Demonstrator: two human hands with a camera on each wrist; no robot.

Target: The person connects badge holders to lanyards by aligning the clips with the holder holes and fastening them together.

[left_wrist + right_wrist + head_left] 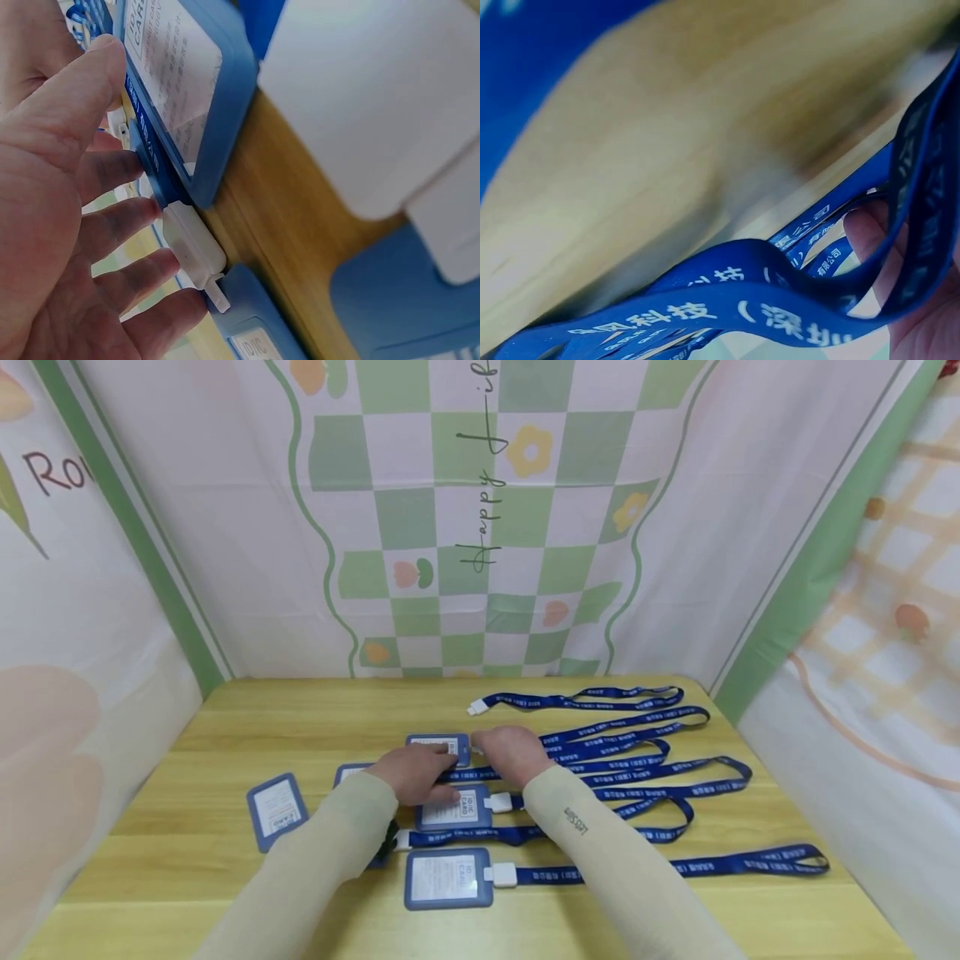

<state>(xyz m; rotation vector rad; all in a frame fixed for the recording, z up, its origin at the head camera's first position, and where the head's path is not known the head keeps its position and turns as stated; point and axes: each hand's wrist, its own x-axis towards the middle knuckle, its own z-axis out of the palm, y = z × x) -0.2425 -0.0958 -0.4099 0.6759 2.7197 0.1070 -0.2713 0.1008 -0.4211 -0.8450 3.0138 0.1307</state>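
In the head view, my left hand (pixel 420 772) rests over a blue ID card holder (pixel 427 740) at the back of the row, its fingers fairly straight near the holder's right end. In the left wrist view, its thumb lies by the edge of a nearer card holder (pixel 236 97); the other fingers spread beside a white clip (pixel 193 244). My right hand (pixel 513 752) pinches a small white lanyard clip at the back holder's right end, mostly covered by the fingers. A blue lanyard (pixel 780 304) loops in front of that hand in the right wrist view.
Other lanyards extend right across the wooden table (pixel 187 860), one with a free white clip (pixel 477 707) at the back. A card holder without a lanyard (pixel 276 810) lies at left. Another clipped holder (pixel 448 878) lies in front. Printed curtains (pixel 480 527) stand behind.
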